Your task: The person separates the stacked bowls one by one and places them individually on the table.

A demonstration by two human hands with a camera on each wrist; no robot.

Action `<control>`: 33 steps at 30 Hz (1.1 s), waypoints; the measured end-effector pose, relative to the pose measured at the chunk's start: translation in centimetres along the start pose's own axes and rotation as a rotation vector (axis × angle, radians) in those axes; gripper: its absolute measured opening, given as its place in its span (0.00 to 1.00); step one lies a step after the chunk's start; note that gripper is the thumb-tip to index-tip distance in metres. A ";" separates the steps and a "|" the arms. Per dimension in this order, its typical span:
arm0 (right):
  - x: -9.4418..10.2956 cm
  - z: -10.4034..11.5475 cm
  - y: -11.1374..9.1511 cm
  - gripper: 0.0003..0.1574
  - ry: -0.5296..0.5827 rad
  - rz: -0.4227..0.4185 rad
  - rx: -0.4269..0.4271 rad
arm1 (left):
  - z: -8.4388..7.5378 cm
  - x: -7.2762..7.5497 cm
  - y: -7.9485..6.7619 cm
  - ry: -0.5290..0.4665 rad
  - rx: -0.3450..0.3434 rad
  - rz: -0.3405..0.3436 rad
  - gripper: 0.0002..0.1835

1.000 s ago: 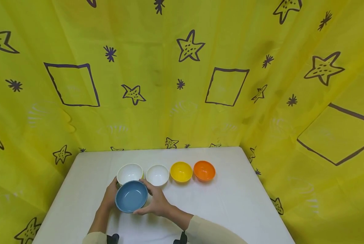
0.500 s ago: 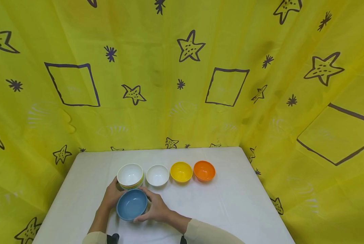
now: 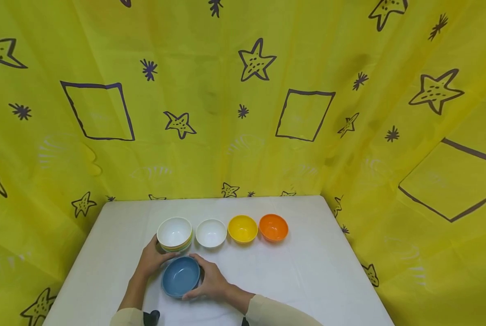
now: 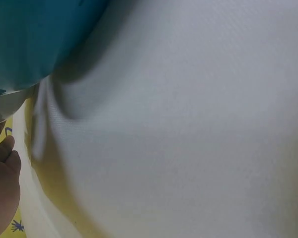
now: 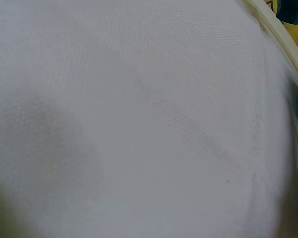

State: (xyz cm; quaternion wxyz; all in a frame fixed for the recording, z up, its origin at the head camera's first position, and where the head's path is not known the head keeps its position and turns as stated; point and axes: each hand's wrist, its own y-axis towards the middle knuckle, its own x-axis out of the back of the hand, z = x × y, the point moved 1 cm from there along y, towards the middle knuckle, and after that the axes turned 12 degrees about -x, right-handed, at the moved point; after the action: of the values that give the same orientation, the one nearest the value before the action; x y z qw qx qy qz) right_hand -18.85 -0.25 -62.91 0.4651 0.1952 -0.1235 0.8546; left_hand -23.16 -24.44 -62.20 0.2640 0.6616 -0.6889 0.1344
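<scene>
In the head view, my right hand [image 3: 213, 280] grips a blue bowl [image 3: 180, 276] by its right side, thumb at the near edge and fingers at the far rim. The bowl's mouth faces up; whether its base touches the cloth I cannot tell. Just behind it stands a stack of nested bowls [image 3: 175, 233], white on top with yellow and green rims below. My left hand [image 3: 150, 261] holds that stack at its near left, fingers along its left side and thumb across its front, the thumb tip close to the blue bowl. The left wrist view shows a teal bowl's side [image 4: 35, 44].
Right of the stack, a white bowl [image 3: 211, 233], a yellow bowl [image 3: 243, 229] and an orange bowl [image 3: 273, 227] stand in a row. They rest on a white-covered table [image 3: 300, 280]. A yellow patterned curtain [image 3: 210, 90] hangs round its back and sides.
My right hand has drawn the blue bowl toward me, away from the stack, then slightly right. More of the stack's coloured rims shows. My left hand stays beside the stack, its thumb now across the front.
</scene>
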 end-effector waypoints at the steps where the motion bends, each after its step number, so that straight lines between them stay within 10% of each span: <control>1: 0.0 -0.1 0.0 0.67 -0.006 0.004 -0.002 | 0.0 0.0 0.0 -0.001 0.004 0.003 0.59; 33: -1.4 0.3 1.6 0.74 -0.146 0.031 0.078 | 0.3 0.0 0.0 -0.014 -0.010 0.001 0.58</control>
State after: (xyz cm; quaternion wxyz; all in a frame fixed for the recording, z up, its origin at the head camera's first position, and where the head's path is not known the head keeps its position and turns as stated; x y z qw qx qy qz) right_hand -19.47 -2.29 -63.36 0.4335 0.2728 -0.1268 0.8495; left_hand -23.22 -24.62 -62.44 0.2623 0.6608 -0.6917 0.1266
